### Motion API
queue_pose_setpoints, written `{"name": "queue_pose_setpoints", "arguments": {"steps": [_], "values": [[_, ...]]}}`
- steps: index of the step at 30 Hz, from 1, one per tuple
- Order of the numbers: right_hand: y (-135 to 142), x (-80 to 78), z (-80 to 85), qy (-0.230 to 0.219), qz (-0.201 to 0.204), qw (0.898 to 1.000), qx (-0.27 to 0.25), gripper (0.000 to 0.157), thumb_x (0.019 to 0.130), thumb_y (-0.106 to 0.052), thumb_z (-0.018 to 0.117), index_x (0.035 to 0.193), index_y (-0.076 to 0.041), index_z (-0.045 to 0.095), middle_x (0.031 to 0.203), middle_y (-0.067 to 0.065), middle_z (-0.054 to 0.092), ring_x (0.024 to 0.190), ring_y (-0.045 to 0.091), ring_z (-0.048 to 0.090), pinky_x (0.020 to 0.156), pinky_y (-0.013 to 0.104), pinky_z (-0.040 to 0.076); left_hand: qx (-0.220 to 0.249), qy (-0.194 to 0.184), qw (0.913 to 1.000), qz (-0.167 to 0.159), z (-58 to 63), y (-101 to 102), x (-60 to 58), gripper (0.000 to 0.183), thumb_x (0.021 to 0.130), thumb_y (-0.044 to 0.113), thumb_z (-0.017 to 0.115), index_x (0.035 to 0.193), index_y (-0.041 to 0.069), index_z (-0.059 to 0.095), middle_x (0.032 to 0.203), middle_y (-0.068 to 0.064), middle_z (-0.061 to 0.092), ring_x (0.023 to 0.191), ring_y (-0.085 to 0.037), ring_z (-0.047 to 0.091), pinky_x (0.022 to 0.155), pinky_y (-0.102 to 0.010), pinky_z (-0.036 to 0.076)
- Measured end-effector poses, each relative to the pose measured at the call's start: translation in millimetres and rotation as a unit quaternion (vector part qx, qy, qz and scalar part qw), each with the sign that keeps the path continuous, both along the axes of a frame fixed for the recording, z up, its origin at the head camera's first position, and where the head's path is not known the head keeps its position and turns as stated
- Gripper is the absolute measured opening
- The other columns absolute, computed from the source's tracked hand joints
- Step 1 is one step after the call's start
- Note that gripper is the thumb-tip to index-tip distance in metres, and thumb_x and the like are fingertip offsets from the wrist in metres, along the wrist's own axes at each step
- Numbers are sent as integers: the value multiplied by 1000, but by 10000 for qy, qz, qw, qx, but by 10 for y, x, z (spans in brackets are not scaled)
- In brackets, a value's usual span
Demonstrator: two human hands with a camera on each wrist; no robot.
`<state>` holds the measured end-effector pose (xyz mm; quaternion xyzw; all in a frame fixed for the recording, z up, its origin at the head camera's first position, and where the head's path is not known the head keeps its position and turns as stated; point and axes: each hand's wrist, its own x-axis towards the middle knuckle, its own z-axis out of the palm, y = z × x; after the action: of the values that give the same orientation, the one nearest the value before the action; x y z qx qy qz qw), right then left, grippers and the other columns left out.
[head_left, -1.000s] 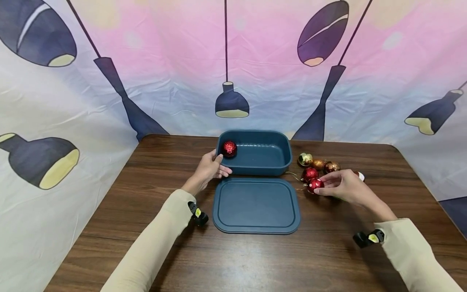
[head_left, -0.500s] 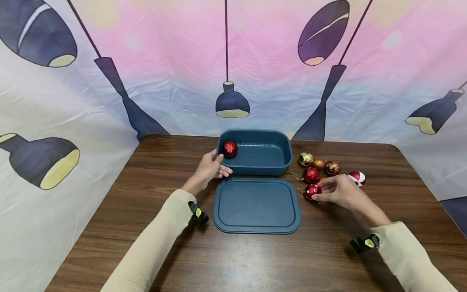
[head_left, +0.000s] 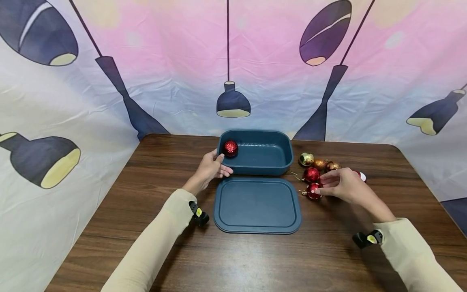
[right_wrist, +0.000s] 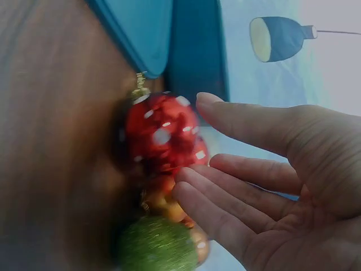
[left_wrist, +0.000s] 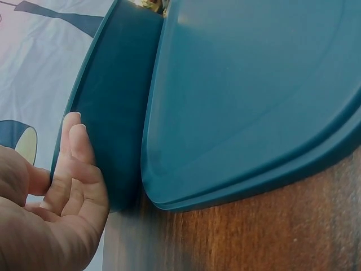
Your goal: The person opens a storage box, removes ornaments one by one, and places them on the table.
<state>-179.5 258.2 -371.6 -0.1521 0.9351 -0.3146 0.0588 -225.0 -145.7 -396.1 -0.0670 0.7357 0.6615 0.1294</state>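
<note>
My left hand [head_left: 208, 168] holds the left front corner of the blue-green box [head_left: 262, 170], thumb at the rim and fingers along the outer wall. Inside the box's left end lies a glittery red bauble [head_left: 230, 149]. Right of the box, my right hand [head_left: 344, 186] hovers over a shiny red bauble with white dots [right_wrist: 162, 135]. Its thumb and fingers are spread and fairly straight, fingertips right at that bauble. Another red bauble [head_left: 311, 174] sits just behind it. A fuzzy green bauble [right_wrist: 158, 245] shows in the right wrist view, hidden under the hand from the head.
The box's flat lid [head_left: 257, 207] lies in front of it. Behind the red baubles are gold [head_left: 306, 159], orange [head_left: 319, 164] and bronze [head_left: 333, 166] ones. A red-and-white bauble [head_left: 362, 176] is partly hidden behind the right hand. A patterned cloth [head_left: 182, 73] hangs behind the table.
The right hand first drew the dotted red bauble slightly toward the front, then lifted back a little with its fingers loosened, leaving the bauble on the table. The left hand stays at the box.
</note>
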Motion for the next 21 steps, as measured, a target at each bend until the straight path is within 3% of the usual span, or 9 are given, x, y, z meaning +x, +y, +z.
{"name": "queue_pose_setpoints", "arguments": {"steps": [6, 21], "values": [[-93, -90, 141, 192, 114, 9996, 167, 48, 82, -32, 87, 111, 4, 75, 97, 12, 76, 85, 23, 74, 80, 48, 57, -9, 13, 10000, -21, 2, 1, 2, 58, 113, 23, 37, 164, 15, 12, 77, -13, 74, 61, -15, 70, 56, -21, 52], [-617, -516, 461, -153, 601, 9976, -295, 54, 85, -34, 84, 126, -1, 69, 119, 19, 71, 101, 28, 72, 85, 46, 57, -31, 15, 10000, -17, 17, -8, 17, 58, 113, 23, 37, 164, 15, 12, 76, -12, 74, 60, -14, 70, 55, -21, 51]]}}
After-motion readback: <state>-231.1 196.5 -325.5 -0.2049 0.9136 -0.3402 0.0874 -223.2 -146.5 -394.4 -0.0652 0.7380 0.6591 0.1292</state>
